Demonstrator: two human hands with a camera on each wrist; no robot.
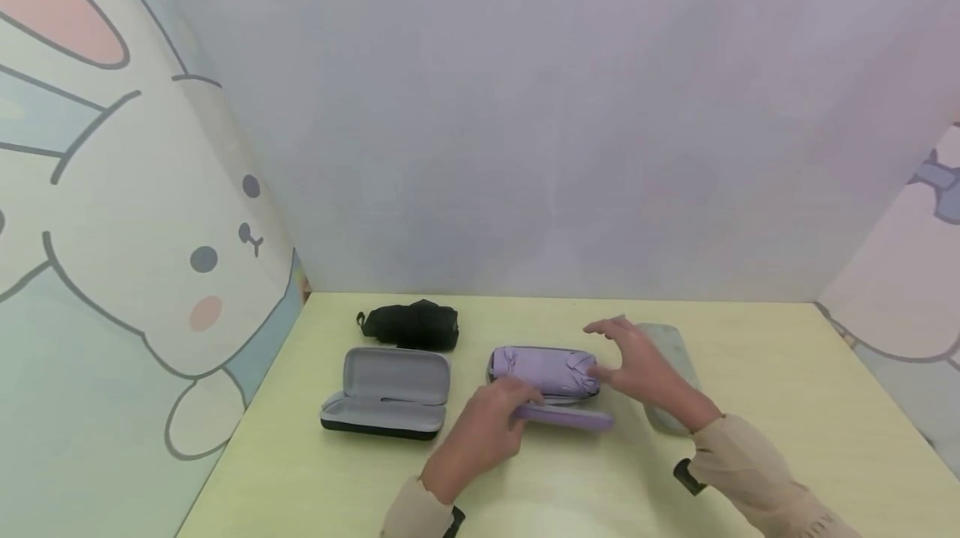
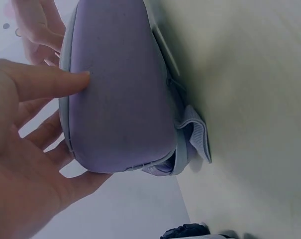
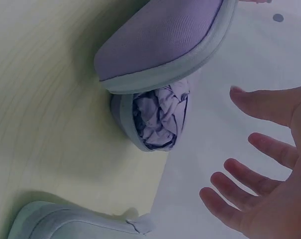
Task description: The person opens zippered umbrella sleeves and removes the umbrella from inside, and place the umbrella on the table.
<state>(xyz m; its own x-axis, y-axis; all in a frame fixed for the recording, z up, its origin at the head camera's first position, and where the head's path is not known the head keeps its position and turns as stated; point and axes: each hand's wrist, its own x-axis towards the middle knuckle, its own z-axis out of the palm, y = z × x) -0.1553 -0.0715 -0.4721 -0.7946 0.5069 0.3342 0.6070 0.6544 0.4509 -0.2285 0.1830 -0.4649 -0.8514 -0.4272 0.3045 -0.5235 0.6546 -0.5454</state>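
Note:
A purple hard case lies unfolded at mid-table, its lid raised on the near side. Crumpled purple fabric, rolled into a bundle, fills the part behind the lid. My left hand pinches the lid's edge, the thumb on its outer face and the fingers behind it. To the right of the bundle hovers my right hand, fingers spread and holding nothing. In the right wrist view the fabric shows beneath the lid, apart from that hand.
An open case with grey lining stands to the left. Behind it lies a black folded umbrella with a strap loop. A pale grey-green flat case is partly covered by my right forearm. A wall rises behind the table.

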